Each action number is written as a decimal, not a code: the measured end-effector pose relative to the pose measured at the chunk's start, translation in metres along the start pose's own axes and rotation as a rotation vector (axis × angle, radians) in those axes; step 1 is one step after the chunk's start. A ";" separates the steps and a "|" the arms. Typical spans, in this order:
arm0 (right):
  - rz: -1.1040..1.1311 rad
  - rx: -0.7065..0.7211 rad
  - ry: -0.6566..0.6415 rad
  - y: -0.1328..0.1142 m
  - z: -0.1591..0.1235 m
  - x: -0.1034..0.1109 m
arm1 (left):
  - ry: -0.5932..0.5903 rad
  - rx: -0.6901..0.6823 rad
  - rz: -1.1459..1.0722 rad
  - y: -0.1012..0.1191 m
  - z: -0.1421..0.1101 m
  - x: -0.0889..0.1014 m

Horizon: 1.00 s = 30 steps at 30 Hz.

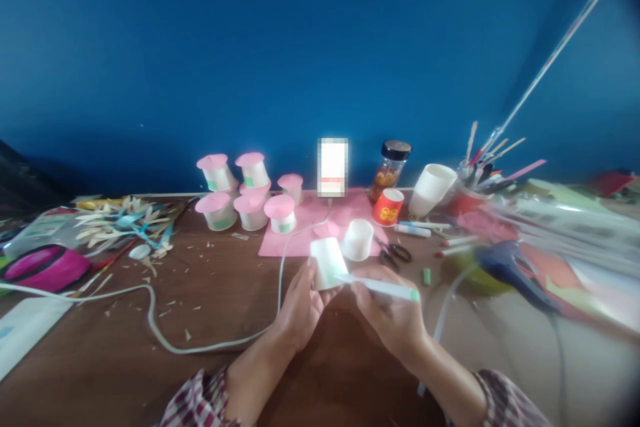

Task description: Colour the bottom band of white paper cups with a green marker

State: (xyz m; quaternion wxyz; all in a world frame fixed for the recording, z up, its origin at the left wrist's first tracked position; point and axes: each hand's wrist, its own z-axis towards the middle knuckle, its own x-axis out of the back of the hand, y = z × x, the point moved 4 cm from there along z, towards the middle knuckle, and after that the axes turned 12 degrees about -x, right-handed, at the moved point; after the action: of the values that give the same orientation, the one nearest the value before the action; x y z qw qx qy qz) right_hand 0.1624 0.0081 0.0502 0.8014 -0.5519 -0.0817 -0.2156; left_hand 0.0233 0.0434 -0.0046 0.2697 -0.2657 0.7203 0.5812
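Observation:
My left hand (304, 303) is wrapped round a white paper cup (326, 259), which is tilted above the table. In my right hand (395, 320) is a green marker (385, 287), its tip at a pale green patch low on the cup's side. Whether the tip touches the paper I cannot tell. Just behind stands another white paper cup (359, 240), close to the pink sheet (275, 243). A small green marker cap (427, 276) lies to the right of my right hand.
Several cups with pink paper discs (215, 210) stand at the back left, some stacked. Scissors (395, 252), a red cup (387, 207), a lidded jar (393, 167) and a glue gun (520, 273) are on the right. A white cable (190, 349) crosses the table.

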 end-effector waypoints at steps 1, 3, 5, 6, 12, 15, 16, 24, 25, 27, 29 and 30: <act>0.000 -0.014 0.008 0.000 0.000 0.000 | 0.005 -0.003 -0.012 0.000 0.000 0.000; -0.015 -0.021 0.029 0.000 0.000 0.001 | 0.015 -0.010 -0.031 0.000 0.000 0.000; -0.049 0.009 0.046 -0.003 0.001 0.002 | 0.026 -0.006 -0.036 0.000 0.001 0.001; -0.069 0.033 0.048 -0.006 0.001 0.002 | 0.037 0.000 -0.034 -0.001 0.001 0.002; -0.118 0.083 0.026 -0.008 0.002 0.001 | 0.045 0.030 -0.040 -0.003 0.002 0.003; -0.122 0.042 0.050 -0.004 0.001 0.002 | 0.045 0.030 -0.045 -0.001 0.001 0.002; -0.123 0.039 0.048 -0.004 0.001 0.002 | 0.050 0.028 -0.042 0.000 0.001 0.001; -0.115 0.038 0.023 -0.006 0.001 0.001 | 0.040 0.025 -0.053 0.001 0.001 0.000; -0.111 0.018 0.027 -0.005 0.001 0.001 | 0.040 0.023 -0.058 0.001 0.001 0.000; -0.106 0.011 0.020 -0.003 0.001 0.000 | 0.044 0.022 -0.061 0.001 0.001 0.000; -0.108 0.044 0.009 -0.003 0.000 -0.001 | 0.044 0.023 -0.058 0.002 0.001 0.000; -0.110 0.054 0.005 -0.003 0.000 -0.001 | 0.041 0.023 -0.054 0.002 0.001 0.000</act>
State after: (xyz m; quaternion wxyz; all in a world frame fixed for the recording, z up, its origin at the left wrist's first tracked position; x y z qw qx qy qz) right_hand 0.1601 0.0076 0.0527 0.8033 -0.5241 -0.1156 -0.2582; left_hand 0.0220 0.0443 -0.0038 0.2736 -0.2939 0.7249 0.5598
